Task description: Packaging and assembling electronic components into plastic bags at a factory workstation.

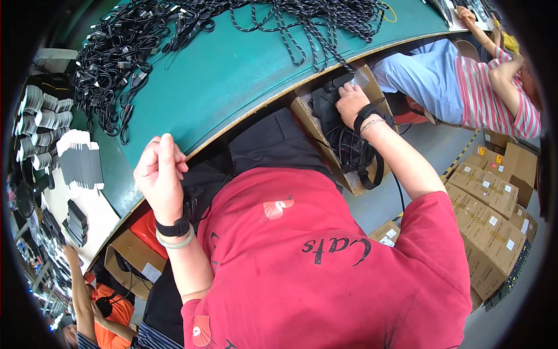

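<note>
My left hand [160, 171] is raised at the near edge of the green table, its fingers curled in and its thumb pointing up; I see nothing in it. Over an open cardboard box [353, 181] on my right, my right hand [352, 106] reaches down with bent fingers against dark items. What the fingertips close on is hidden. Inside the box lie a black mesh-like piece [326, 107] and tangled black cables and straps [347, 145]. A black-and-white braided cord [333, 49] runs off the table edge toward a black part beside my right fingers.
Bundled black cables [113, 55] cover the far left of the green table [203, 87]. Stacked grey-white pieces [80, 160] stand on the left. Sealed cartons [485, 218] sit on the floor at right. Co-workers in a striped shirt [485, 87] and orange clothing [113, 308] are nearby.
</note>
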A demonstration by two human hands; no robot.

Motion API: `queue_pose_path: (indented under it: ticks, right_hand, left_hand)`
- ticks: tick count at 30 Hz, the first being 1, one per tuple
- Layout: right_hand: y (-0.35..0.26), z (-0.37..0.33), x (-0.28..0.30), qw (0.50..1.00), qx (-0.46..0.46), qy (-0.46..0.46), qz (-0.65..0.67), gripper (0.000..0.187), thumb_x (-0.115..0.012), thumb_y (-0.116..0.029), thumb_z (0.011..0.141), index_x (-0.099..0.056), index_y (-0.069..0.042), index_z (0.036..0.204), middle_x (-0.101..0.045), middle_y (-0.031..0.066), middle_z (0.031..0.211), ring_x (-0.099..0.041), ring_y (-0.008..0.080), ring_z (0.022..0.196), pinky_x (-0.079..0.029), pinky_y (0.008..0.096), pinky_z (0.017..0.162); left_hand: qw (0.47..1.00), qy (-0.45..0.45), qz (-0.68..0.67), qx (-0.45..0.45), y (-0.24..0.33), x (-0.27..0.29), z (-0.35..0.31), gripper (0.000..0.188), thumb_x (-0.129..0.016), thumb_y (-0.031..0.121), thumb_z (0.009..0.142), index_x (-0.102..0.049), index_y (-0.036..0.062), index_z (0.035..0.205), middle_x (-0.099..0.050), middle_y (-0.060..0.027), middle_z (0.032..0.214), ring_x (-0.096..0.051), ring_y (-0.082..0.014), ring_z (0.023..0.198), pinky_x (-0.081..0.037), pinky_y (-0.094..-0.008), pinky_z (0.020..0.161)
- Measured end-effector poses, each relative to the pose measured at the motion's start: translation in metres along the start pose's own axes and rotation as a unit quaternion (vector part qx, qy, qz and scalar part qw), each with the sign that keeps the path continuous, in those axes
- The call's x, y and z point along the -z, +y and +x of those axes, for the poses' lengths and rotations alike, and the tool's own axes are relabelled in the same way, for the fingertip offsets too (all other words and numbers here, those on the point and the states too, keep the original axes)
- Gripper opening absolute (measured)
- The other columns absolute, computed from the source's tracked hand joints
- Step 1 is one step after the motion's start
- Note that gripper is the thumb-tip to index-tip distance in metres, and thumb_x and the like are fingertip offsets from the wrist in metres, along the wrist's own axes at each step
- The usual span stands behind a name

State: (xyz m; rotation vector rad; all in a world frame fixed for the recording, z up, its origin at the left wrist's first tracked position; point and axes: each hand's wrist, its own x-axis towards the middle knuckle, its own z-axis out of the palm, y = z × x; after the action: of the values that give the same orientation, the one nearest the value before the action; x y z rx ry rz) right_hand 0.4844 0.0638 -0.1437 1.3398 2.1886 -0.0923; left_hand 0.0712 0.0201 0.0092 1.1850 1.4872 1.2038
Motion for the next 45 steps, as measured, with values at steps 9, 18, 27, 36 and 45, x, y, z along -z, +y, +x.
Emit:
queue_pose_path:
  ticks: [9, 18, 27, 36, 45]
  right_hand:
    - [-0.002, -0.001, -0.018, 0.996, -0.044, 0.014, 0.078, 0.019, -0.06, -0.014, 0.081, -0.075, -0.009, 0.092, -0.062, 0.0117, 0.11, -0.053, 0.0297, 0.116, -0.042, 0.0433, 0.099]
    - [-0.004, -0.001, -0.028, 0.993, -0.061, 0.029, 0.092, 0.018, -0.061, -0.013, 0.08, -0.076, -0.006, 0.089, -0.063, 0.0132, 0.108, -0.054, 0.0302, 0.114, -0.041, 0.0428, 0.098]
    - [-0.007, -0.001, -0.02, 0.992, -0.066, 0.032, 0.105, 0.02, -0.065, -0.016, 0.076, -0.075, -0.004, 0.088, -0.064, 0.015, 0.106, -0.055, 0.0313, 0.113, -0.042, 0.0425, 0.097]
    - [0.028, -0.013, 0.02, 0.958, -0.067, 0.096, 0.261, 0.017, -0.066, -0.015, 0.076, -0.071, -0.001, 0.085, -0.066, 0.0158, 0.084, -0.064, 0.0326, 0.085, -0.051, 0.0404, 0.077]
    - [-0.066, -0.05, 0.156, 0.642, 0.126, -0.014, 0.756, 0.007, -0.06, -0.009, 0.094, -0.063, -0.002, 0.094, -0.063, -0.0009, 0.079, -0.061, 0.007, 0.078, -0.05, 0.0242, 0.067]
  left_hand:
    - [1.0, -0.001, 0.002, -0.005, 0.0, -0.001, -0.001, 0.032, -0.059, 0.01, 0.101, -0.056, 0.0027, 0.07, -0.054, -0.0026, 0.07, -0.048, -0.0062, 0.054, -0.036, -0.0192, 0.049]
    - [1.0, 0.0, 0.006, -0.01, -0.001, -0.003, -0.001, 0.031, -0.06, 0.009, 0.1, -0.057, 0.0026, 0.071, -0.054, -0.0025, 0.071, -0.048, -0.0057, 0.054, -0.035, -0.0191, 0.049]
    - [1.0, 0.0, 0.009, -0.017, -0.001, -0.002, -0.002, 0.03, -0.06, 0.009, 0.1, -0.057, 0.0027, 0.071, -0.055, -0.0018, 0.071, -0.048, -0.0053, 0.054, -0.035, -0.019, 0.049]
    - [1.0, -0.007, 0.002, -0.015, 0.002, -0.001, 0.001, 0.029, -0.061, 0.01, 0.1, -0.058, 0.0032, 0.072, -0.054, -0.0005, 0.071, -0.048, -0.0048, 0.055, -0.034, -0.0188, 0.049]
    - [1.0, -0.016, -0.018, -0.014, 0.006, 0.01, -0.004, 0.023, -0.058, 0.013, 0.102, -0.064, 0.0023, 0.082, -0.062, -0.0038, 0.079, -0.055, -0.0069, 0.059, -0.039, -0.0188, 0.051]
